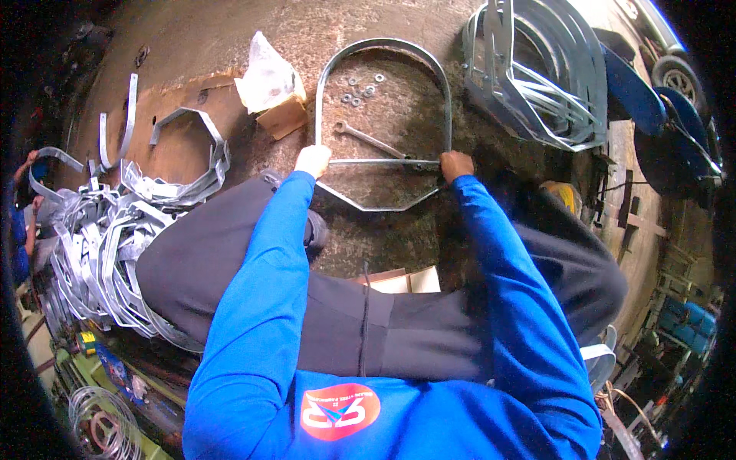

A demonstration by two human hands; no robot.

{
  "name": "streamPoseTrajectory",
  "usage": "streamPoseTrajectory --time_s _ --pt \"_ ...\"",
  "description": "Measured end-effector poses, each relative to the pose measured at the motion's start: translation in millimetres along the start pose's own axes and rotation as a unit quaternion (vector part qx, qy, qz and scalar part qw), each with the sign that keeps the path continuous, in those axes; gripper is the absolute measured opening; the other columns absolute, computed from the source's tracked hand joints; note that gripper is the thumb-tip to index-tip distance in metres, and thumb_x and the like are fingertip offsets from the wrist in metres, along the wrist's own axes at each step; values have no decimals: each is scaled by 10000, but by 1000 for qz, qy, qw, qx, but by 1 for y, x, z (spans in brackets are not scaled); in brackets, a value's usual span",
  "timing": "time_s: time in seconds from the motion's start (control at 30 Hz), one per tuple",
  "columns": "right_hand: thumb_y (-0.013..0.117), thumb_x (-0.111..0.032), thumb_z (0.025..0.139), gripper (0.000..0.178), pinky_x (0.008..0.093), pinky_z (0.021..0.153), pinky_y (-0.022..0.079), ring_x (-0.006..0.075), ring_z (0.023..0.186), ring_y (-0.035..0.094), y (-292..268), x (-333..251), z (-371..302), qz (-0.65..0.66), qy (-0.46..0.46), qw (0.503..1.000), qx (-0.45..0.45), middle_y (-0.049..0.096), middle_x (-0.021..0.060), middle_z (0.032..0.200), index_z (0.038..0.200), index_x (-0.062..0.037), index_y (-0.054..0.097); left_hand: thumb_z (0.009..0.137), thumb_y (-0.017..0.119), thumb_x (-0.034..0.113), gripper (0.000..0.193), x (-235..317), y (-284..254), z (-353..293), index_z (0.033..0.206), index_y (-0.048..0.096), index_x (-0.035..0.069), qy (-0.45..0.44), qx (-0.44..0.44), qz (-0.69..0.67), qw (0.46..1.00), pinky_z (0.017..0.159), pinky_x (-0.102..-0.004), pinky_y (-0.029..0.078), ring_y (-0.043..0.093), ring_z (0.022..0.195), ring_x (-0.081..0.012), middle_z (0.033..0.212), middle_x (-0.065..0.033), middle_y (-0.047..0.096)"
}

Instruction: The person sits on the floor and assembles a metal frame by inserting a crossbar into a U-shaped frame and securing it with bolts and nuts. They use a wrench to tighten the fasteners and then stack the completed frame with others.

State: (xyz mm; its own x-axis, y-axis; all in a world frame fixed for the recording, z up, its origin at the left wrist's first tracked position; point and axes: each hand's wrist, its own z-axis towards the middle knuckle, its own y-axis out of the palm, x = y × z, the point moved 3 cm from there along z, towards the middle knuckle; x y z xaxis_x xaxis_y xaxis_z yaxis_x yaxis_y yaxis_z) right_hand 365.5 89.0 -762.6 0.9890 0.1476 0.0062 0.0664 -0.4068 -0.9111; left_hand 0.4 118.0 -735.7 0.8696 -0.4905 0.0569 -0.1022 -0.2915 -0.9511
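A galvanized metal strap frame lies in front of me, rounded at its far end and angled at its near end, with a flat crossbar across it. My left hand is closed around its left side where the crossbar meets it. At the opposite joint, my right hand grips the right side; any bolts there are hidden under the fingers. Inside the arch, a wrench rests on the floor, its far end near the crossbar. Several washers or nuts are scattered beyond it.
Similar frames are stacked at the far right. A heap of bent metal strips lies beside my left knee. Beyond my left hand, a plastic bag sits on a cardboard box. Another person's arm shows at the left edge.
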Motion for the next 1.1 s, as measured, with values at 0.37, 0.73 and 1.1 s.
streamPoseTrajectory --time_s 0.37,0.73,1.1 --pt "506 -184 785 214 440 683 517 315 812 646 -4 8 23 -30 -37 999 5 660 160 847 809 -70 685 758 536 152 121 4 22 -19 763 633 78 -97 183 -27 978 672 -424 489 597 782 -331 785 -161 607" --pt "507 -144 790 191 433 659 531 313 795 642 -4 -11 13 2 -57 998 -3 660 143 847 788 -59 679 728 540 133 139 -4 2 -7 739 671 86 -69 -16 -19 997 665 -394 513 643 724 -298 760 -140 646" --pt "522 -160 782 189 425 675 532 309 809 649 -4 -11 12 9 -35 999 -31 662 144 863 822 -75 686 715 578 112 107 -7 0 -11 764 663 67 -47 -37 -17 998 704 -411 507 631 781 -311 806 -163 640"
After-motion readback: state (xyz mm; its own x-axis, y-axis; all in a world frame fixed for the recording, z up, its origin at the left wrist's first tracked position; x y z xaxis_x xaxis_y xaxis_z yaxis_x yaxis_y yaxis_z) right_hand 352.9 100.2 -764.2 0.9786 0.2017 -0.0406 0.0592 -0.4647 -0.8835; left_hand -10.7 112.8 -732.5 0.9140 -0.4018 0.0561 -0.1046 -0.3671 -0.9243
